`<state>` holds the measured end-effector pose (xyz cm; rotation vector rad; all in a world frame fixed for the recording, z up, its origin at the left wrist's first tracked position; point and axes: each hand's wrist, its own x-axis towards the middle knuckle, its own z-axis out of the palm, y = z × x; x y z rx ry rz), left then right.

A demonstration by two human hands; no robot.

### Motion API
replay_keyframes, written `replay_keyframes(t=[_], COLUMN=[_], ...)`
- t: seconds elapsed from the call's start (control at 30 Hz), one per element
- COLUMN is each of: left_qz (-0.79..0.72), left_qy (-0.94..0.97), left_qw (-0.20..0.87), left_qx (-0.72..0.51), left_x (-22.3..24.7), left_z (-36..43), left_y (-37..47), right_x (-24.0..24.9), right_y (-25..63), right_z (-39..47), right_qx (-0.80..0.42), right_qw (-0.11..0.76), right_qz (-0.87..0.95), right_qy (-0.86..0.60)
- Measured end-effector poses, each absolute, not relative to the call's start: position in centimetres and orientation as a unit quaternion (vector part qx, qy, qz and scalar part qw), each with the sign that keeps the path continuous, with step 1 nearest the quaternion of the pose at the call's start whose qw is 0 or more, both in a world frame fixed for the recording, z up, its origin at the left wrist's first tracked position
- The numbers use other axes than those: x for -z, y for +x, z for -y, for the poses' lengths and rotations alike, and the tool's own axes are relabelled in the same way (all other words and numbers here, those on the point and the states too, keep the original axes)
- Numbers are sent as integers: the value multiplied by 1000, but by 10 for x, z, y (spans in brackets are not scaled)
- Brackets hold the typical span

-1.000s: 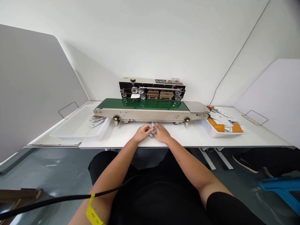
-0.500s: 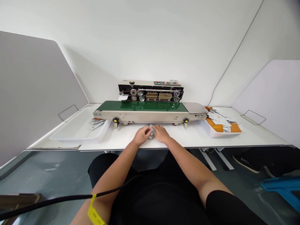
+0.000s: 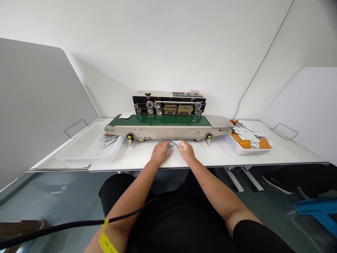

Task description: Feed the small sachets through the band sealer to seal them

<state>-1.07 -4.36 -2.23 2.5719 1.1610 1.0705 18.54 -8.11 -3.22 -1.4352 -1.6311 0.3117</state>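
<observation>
Silvery pkts (image 3: 170,145) are btwn the two hands, over the white tabletop (image 3: 138,154); touching it or not, can't tell. L hand (image 3: 160,152) is curled round their left side, thumb & fingers holding; R hand (image 3: 187,151) pinches the whitish right edge. Vs 0.5 s ago: R hand is drawn back a bit, no longer spread over the pkts, so a pale edge shows; loose white pkt (image 3: 125,115), then by the rollers (image 3: 150,105), now lies flat on the green belt (image 3: 160,120), beyond & left of both hands. Hidden: part of pkts behind L fingers; exact no. unclear, print too small to read
</observation>
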Motion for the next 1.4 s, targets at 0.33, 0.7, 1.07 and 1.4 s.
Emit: replay_keyframes(t=[0.33,0.7,1.07,1.4], left_qz=[-336,-302,-211,-272], left_qy=[823,756,721,718], left_qw=[266,408,563,540], left_qx=[-372,-413,-344,-346], left_x=[15,23,13,10], left_z=[50,44,51,54], left_y=[-19,-18,-23,-21], right_x=[39,37,29,23], right_y=[185,184,186,193], right_z=[74,75,79,80], right_qx=[-457,-478,-610,-645], right_qw=[563,496,431,393], right_qz=[539,582,543,542], right_qy=[-429,-432,-383,-369])
